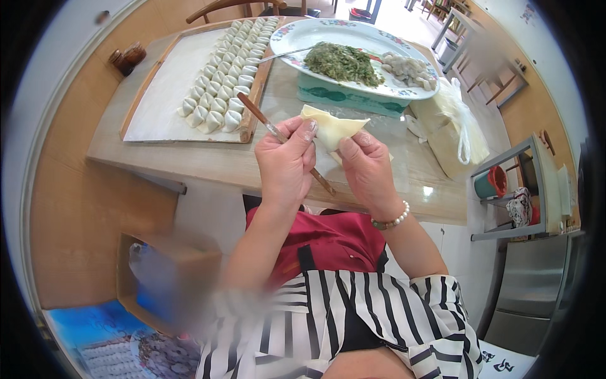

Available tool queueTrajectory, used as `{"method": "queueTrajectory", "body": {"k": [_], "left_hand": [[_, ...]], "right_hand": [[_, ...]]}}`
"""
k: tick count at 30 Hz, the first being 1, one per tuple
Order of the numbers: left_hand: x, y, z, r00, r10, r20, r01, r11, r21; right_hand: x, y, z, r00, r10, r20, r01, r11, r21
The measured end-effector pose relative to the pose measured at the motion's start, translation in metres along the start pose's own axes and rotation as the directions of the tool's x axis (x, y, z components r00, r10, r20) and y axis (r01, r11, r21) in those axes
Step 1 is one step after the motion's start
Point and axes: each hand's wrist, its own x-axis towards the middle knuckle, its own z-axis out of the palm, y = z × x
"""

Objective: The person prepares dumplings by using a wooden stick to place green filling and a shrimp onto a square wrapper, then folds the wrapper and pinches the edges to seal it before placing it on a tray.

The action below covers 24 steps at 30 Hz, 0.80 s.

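Between both hands is a pale yellow dumpling wrapper [337,127], folded around a bulge, its upper edge standing up in points. My left hand [288,163] pinches its left side and also grips a thin wooden stick [325,184] that slants across the palm. On the wrapper's right side, my right hand [369,166] pinches with thumb and fingers. Beyond them, a large oval floral plate [303,34] carries chopped green filling [338,64] and a pile of peeled shrimp [409,71]. Folded dumplings [215,102] stand in rows on a wood-edged tray [163,104] to the left.
A green box-like base [352,97] supports the plate, and a metal utensil [289,53] rests on its rim. A plastic bag [450,128] sits at the table's right side. Two small jars [128,57] stand by the left wall. Below left is a cardboard box [125,270].
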Motion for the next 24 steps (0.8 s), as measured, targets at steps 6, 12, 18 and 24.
{"method": "queueTrajectory", "body": {"k": [6,12,18,24], "left_hand": [[-0.011,0.018,-0.001,0.999,0.053,0.007,-0.053,0.960,0.276],[-0.030,0.035,-0.021,1.000,-0.003,0.014,-0.001,0.948,0.318],[-0.035,0.044,-0.060,0.983,-0.174,-0.056,0.169,0.982,-0.083],[-0.006,0.086,-0.099,0.886,0.204,-0.417,-0.073,0.948,0.309]], "right_hand": [[0.023,-0.005,0.006,0.991,-0.099,0.093,0.123,0.943,-0.310],[0.040,-0.006,0.042,0.896,0.442,0.050,-0.439,0.897,-0.055],[0.043,0.022,0.063,0.806,0.586,0.082,-0.510,0.758,-0.408],[0.038,0.018,0.058,0.873,0.485,0.044,-0.440,0.824,-0.356]]}}
